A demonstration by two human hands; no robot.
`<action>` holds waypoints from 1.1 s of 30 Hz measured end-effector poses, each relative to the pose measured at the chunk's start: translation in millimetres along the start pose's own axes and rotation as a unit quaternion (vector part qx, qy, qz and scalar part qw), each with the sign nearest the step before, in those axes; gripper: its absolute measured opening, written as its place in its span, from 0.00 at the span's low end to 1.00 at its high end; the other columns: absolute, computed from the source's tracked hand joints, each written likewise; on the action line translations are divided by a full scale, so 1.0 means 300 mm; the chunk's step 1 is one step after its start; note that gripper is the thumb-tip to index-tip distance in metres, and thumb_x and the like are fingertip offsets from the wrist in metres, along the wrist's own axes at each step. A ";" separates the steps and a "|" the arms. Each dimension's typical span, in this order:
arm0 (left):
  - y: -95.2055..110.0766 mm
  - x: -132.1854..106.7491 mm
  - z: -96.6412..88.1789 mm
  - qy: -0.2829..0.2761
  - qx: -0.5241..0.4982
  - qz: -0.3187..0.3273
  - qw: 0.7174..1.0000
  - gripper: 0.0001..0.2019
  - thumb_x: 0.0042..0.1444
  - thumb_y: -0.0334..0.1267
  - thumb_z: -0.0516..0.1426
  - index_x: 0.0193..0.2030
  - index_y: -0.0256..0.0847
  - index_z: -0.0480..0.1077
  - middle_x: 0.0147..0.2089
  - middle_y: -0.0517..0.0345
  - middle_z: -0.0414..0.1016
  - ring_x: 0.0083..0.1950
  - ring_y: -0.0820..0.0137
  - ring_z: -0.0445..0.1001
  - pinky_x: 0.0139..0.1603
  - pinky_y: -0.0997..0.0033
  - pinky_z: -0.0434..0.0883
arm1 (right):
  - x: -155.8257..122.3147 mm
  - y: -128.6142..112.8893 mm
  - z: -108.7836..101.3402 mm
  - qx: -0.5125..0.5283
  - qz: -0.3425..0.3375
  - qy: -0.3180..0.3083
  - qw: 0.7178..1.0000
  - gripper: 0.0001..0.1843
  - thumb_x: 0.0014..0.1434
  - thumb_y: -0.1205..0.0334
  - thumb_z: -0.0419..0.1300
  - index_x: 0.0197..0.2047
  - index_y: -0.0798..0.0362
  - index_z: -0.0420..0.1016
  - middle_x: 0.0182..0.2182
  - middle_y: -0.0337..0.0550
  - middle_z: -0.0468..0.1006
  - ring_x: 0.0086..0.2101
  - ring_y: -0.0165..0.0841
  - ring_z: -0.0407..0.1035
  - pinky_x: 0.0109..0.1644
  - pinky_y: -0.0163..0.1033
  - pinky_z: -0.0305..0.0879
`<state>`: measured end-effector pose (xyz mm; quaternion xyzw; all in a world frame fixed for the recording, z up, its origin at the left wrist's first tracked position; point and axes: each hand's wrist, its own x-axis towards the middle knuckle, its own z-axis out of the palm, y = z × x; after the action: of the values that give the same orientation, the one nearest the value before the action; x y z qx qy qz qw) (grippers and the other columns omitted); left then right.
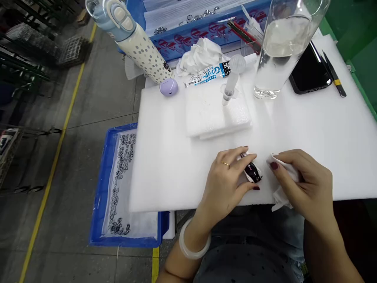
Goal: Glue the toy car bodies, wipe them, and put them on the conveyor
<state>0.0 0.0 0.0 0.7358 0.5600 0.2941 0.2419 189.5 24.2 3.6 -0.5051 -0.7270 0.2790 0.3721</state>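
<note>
While left fingers (pixel 246 157) pinch it, the dark part (pixel 252 172) (glossy) lies between both hands.

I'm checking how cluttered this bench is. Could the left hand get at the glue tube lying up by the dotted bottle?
Probably yes. The left hand holds a small dark part, but only bare white foam lies between it and the glue tube; it would likely need to put that part down first.
</note>
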 end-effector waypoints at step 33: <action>-0.029 -0.026 0.004 0.067 -0.017 -0.030 0.997 0.13 0.64 0.41 0.58 0.52 0.38 0.74 0.43 0.51 0.72 0.42 0.63 0.72 0.43 0.60 0.72 | 0.019 -0.005 -0.001 -0.289 -0.262 0.003 0.921 0.11 0.60 0.66 0.65 0.47 0.50 0.74 0.50 0.51 0.79 0.48 0.46 0.72 0.51 0.55 0.60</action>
<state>-6.7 -5.5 -8.0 0.6932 0.5913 0.3451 0.2251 187.8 29.1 6.6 -0.3829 -0.8812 -0.0524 0.2724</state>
